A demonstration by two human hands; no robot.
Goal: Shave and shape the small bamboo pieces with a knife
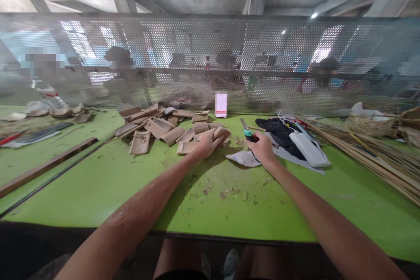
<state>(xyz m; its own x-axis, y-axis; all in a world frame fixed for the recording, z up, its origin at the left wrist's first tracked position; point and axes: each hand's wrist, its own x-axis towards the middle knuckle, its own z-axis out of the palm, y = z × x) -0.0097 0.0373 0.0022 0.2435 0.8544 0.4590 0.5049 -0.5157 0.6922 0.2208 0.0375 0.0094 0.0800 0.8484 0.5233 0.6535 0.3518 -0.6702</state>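
Observation:
My left hand (210, 142) is closed around a curved piece of split bamboo (223, 132), its end sticking out past my fingers toward the right. In my right hand (263, 146) is a utility knife (248, 133) with a dark and teal handle, its blade pointing up and away from me. The blade stands apart from the bamboo piece. A pile of cut bamboo pieces (157, 127) lies to the left of my left hand. Below the knife hand rests a crumpled white packet (243, 159), and bamboo shavings (231, 191) are scattered nearer to me.
Behind the green table (124, 197) stands a perforated metal screen (193, 52), with people beyond it. A lit phone (221, 105) leans there. On the right are black gloves (285, 136), a white power bank-like device (309, 148) and long bamboo strips (367, 157). A wooden bar (49, 166) lies left.

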